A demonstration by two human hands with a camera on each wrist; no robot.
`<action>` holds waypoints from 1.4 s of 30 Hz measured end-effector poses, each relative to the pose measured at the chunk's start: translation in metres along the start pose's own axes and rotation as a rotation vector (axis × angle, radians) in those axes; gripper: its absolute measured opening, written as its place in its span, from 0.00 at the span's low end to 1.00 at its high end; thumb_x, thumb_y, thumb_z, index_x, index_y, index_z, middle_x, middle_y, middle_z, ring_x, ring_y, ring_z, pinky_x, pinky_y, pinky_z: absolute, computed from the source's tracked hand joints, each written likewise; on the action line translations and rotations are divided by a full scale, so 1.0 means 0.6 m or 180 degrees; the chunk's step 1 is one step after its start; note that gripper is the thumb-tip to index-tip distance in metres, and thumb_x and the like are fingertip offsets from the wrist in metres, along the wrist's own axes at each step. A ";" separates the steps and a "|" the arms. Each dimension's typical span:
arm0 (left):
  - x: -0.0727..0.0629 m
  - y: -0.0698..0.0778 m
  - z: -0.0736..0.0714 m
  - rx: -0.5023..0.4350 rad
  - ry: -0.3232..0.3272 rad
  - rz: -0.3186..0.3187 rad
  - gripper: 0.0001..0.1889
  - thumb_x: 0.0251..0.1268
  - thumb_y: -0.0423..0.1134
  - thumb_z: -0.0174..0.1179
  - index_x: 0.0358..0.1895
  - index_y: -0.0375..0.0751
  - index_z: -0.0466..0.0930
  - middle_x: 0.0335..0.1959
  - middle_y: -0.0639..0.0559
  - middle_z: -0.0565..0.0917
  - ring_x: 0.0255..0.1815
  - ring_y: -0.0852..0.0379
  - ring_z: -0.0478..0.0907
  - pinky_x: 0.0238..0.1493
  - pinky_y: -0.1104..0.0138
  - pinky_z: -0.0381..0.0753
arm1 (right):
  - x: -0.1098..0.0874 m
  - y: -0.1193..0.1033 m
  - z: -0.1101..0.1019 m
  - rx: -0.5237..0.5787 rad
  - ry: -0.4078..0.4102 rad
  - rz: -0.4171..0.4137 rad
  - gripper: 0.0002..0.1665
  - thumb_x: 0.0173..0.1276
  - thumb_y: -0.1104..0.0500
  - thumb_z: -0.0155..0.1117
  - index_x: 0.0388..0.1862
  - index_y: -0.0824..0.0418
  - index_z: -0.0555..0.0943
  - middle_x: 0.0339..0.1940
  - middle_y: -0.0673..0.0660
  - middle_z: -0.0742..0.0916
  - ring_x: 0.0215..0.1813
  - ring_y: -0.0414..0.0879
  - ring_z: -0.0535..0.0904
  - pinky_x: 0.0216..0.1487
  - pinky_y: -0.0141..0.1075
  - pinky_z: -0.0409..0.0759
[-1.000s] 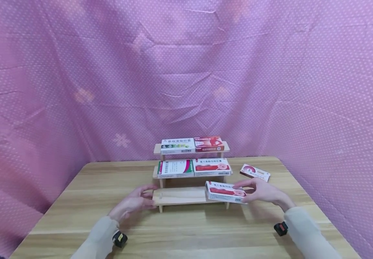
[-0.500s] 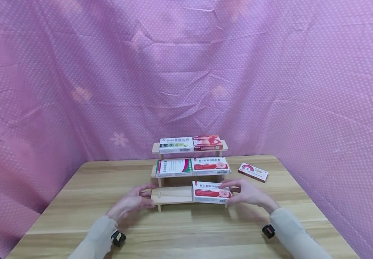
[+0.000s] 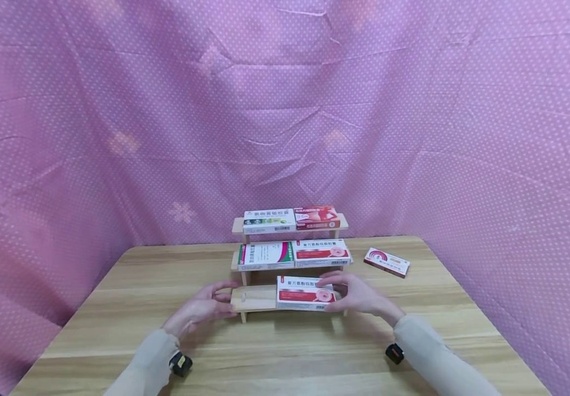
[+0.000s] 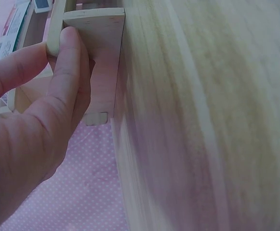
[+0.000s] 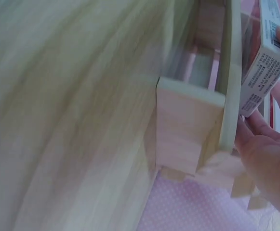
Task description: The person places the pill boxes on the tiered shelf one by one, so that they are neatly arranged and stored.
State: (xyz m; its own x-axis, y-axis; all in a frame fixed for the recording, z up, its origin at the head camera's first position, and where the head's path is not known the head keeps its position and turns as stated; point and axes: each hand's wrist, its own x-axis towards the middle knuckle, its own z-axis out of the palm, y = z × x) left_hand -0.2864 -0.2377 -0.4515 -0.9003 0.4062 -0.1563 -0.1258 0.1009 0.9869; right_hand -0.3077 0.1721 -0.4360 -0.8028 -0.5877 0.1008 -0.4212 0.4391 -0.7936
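A three-tier wooden display stand [image 3: 255, 301] stands on the table. My left hand [image 3: 202, 309] pinches the left end of its lowest board, thumb and fingers on either side of the wood in the left wrist view. With my right hand [image 3: 359, 298] I hold a white and red medicine box [image 3: 301, 295] by its right end, over the middle of that board. In the right wrist view the box [image 5: 264, 72] sits slightly tilted at the board, fingers at its end. The bare left part of the lowest board shows beside the box.
Two medicine boxes lie on the middle tier, one green and white [image 3: 265, 255], one white and red [image 3: 321, 252]. On the top tier are a white box [image 3: 269, 220] and a red box [image 3: 317, 216]. Another box [image 3: 387, 262] lies on the table [image 3: 443, 308] at right. Pink cloth [image 3: 285, 110] hangs behind.
My right hand has carried the white and red medicine box leftward along the lowest board, from its right end to the middle. The left hand keeps its grip on the board's end.
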 end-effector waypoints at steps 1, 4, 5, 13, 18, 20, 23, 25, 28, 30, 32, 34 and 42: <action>0.000 0.000 0.000 0.0013 0.0005 -0.0002 0.39 0.58 0.19 0.55 0.74 0.29 0.51 0.61 0.22 0.69 0.52 0.47 0.81 0.60 0.54 0.81 | 0.003 -0.001 0.003 -0.0001 -0.0003 0.0003 0.30 0.54 0.51 0.77 0.58 0.48 0.81 0.69 0.56 0.75 0.72 0.57 0.68 0.74 0.57 0.63; 0.001 0.001 0.000 0.0066 0.0023 -0.0019 0.39 0.58 0.21 0.57 0.74 0.29 0.52 0.61 0.22 0.69 0.51 0.47 0.81 0.60 0.54 0.81 | 0.010 -0.006 0.013 0.0038 0.0007 0.0034 0.30 0.54 0.51 0.77 0.58 0.48 0.81 0.69 0.55 0.75 0.72 0.57 0.68 0.74 0.55 0.64; 0.001 0.002 0.000 0.0089 0.0018 -0.0018 0.39 0.58 0.21 0.57 0.74 0.29 0.52 0.62 0.23 0.69 0.51 0.47 0.81 0.60 0.54 0.81 | 0.013 -0.007 0.016 0.0084 0.0009 0.0054 0.30 0.54 0.51 0.77 0.58 0.48 0.81 0.69 0.55 0.75 0.72 0.56 0.68 0.74 0.54 0.64; -0.003 -0.002 -0.001 0.0133 -0.0004 -0.0023 0.39 0.59 0.22 0.57 0.74 0.29 0.51 0.61 0.23 0.70 0.51 0.47 0.81 0.59 0.56 0.82 | 0.037 -0.020 0.048 0.0275 0.0027 0.0159 0.30 0.54 0.51 0.77 0.57 0.48 0.81 0.69 0.55 0.75 0.71 0.56 0.70 0.73 0.51 0.67; -0.004 -0.002 0.001 0.0073 0.0042 -0.0033 0.39 0.58 0.20 0.56 0.74 0.29 0.51 0.62 0.23 0.69 0.51 0.47 0.81 0.59 0.56 0.81 | 0.048 -0.028 0.065 0.0093 0.0125 0.0161 0.30 0.52 0.47 0.78 0.56 0.44 0.82 0.66 0.53 0.77 0.70 0.53 0.72 0.73 0.50 0.68; -0.004 0.000 0.001 0.0056 0.0080 -0.0057 0.40 0.57 0.19 0.55 0.74 0.30 0.51 0.62 0.22 0.68 0.51 0.46 0.81 0.59 0.56 0.82 | 0.052 -0.030 0.069 0.0067 0.0138 0.0160 0.30 0.52 0.46 0.78 0.56 0.43 0.82 0.66 0.53 0.77 0.70 0.53 0.72 0.73 0.51 0.68; -0.004 0.001 0.002 0.0035 0.0125 -0.0092 0.40 0.56 0.18 0.55 0.75 0.31 0.51 0.64 0.21 0.66 0.51 0.46 0.81 0.59 0.55 0.82 | 0.057 -0.033 0.076 0.0102 0.0153 0.0143 0.30 0.53 0.45 0.78 0.56 0.44 0.81 0.65 0.52 0.78 0.70 0.52 0.72 0.73 0.52 0.68; -0.004 0.002 0.003 0.0037 0.0148 -0.0105 0.40 0.56 0.18 0.55 0.75 0.32 0.51 0.64 0.21 0.66 0.51 0.46 0.82 0.59 0.55 0.82 | 0.061 -0.033 0.079 0.0143 0.0163 0.0147 0.30 0.53 0.45 0.78 0.57 0.44 0.81 0.65 0.52 0.78 0.70 0.51 0.72 0.73 0.52 0.68; -0.003 0.001 0.003 0.0076 0.0177 -0.0103 0.40 0.57 0.19 0.56 0.75 0.32 0.51 0.64 0.21 0.67 0.51 0.46 0.82 0.58 0.55 0.82 | 0.067 -0.035 0.085 0.0157 0.0165 0.0153 0.30 0.53 0.44 0.78 0.57 0.44 0.81 0.65 0.51 0.78 0.70 0.51 0.72 0.73 0.51 0.68; -0.002 0.000 0.003 0.0082 0.0173 -0.0100 0.40 0.57 0.20 0.57 0.75 0.32 0.51 0.64 0.22 0.68 0.52 0.45 0.82 0.58 0.55 0.82 | 0.070 -0.036 0.088 0.0154 0.0165 0.0156 0.31 0.53 0.44 0.78 0.57 0.45 0.81 0.65 0.50 0.78 0.71 0.51 0.71 0.73 0.50 0.68; -0.002 0.000 0.002 0.0097 0.0164 -0.0088 0.41 0.57 0.20 0.57 0.75 0.32 0.50 0.64 0.22 0.68 0.52 0.46 0.81 0.58 0.55 0.82 | 0.074 -0.037 0.092 0.0079 0.0180 0.0139 0.32 0.52 0.43 0.78 0.57 0.45 0.82 0.65 0.50 0.78 0.71 0.51 0.71 0.73 0.50 0.68; -0.002 0.000 0.001 0.0104 0.0134 -0.0067 0.42 0.58 0.21 0.58 0.75 0.31 0.49 0.64 0.22 0.68 0.52 0.46 0.81 0.58 0.55 0.82 | 0.077 -0.038 0.096 0.0033 0.0193 0.0129 0.33 0.51 0.43 0.78 0.57 0.45 0.82 0.66 0.50 0.78 0.71 0.51 0.70 0.73 0.49 0.68; 0.000 0.006 0.000 0.0037 -0.0013 -0.0028 0.42 0.59 0.23 0.59 0.75 0.30 0.46 0.62 0.25 0.72 0.51 0.47 0.82 0.58 0.55 0.82 | 0.082 -0.043 0.102 0.0018 0.0194 0.0091 0.33 0.49 0.44 0.79 0.57 0.44 0.82 0.68 0.50 0.77 0.72 0.51 0.70 0.74 0.48 0.67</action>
State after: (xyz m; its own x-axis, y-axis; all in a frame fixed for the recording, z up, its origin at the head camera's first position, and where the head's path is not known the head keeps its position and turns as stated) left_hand -0.2867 -0.2371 -0.4479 -0.8975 0.4090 -0.1650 -0.1287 0.1150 0.9850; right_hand -0.3106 0.0903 -0.4472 -0.8388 -0.5323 0.1144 -0.3954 0.4512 -0.8001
